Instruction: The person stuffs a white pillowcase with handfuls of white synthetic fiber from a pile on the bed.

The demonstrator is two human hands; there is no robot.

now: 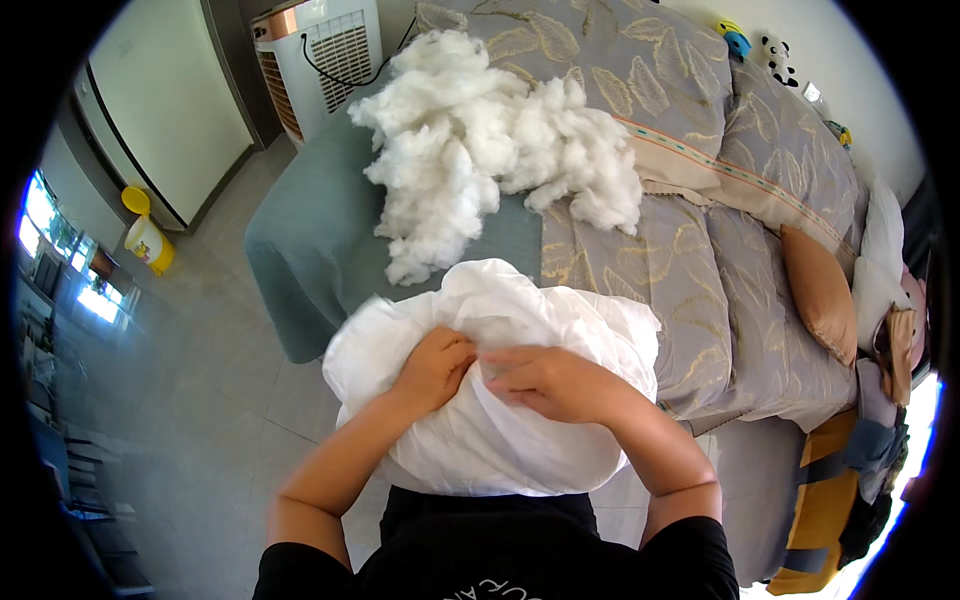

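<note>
Left hand (432, 368) and right hand (553, 383): side by side, both clenched into a puffy white fabric pillow casing (500, 400) held against the lap. Beyond: loose heap of white fibre stuffing (480, 140) on bed (320, 240) with grey leaf-patterned quilt (700, 270).

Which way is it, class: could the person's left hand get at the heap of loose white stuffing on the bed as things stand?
Probably yes. The stuffing heap lies open on the bed just beyond the white pillow, nothing covering it. But the left hand is gripping the pillow's fabric, as is the right hand, so it must let go first.
</note>
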